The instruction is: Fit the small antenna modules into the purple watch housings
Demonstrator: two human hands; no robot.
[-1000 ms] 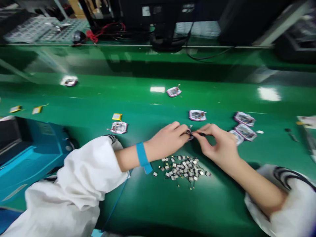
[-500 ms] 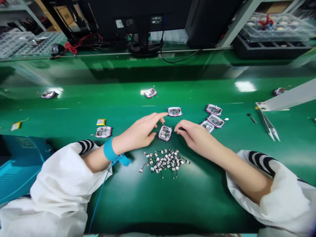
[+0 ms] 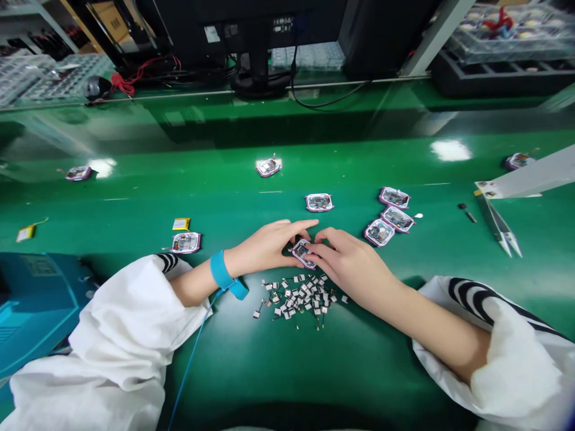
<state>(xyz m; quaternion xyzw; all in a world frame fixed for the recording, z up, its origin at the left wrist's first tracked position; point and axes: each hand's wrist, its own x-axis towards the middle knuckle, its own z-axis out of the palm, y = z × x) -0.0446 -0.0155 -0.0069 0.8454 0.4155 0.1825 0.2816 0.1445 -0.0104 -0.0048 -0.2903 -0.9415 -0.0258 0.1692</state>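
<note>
A small open device case (image 3: 303,252) with a circuit board inside sits between my hands, above a pile of small silvery parts with short leads (image 3: 305,296). My left hand (image 3: 269,244), with a blue strap at the wrist, grips the case's left side between thumb and fingers. Fingertips of my right hand (image 3: 344,257) press on the case from the right. A dark piece shows at the case's top edge, partly hidden by fingers. Just beyond my hands lies another open case (image 3: 319,202).
Three open cases (image 3: 396,219) lie together at right, near tweezers (image 3: 501,230) and a white arm (image 3: 534,170). At left are a case (image 3: 185,242) and yellow batteries (image 3: 181,224). A monitor stand (image 3: 260,75) stands at the back; a blue bin (image 3: 40,305) is at lower left.
My left hand has moved right and taken hold of the case, which is now turned and slightly lower. My right hand has come in from the right and touches it.
</note>
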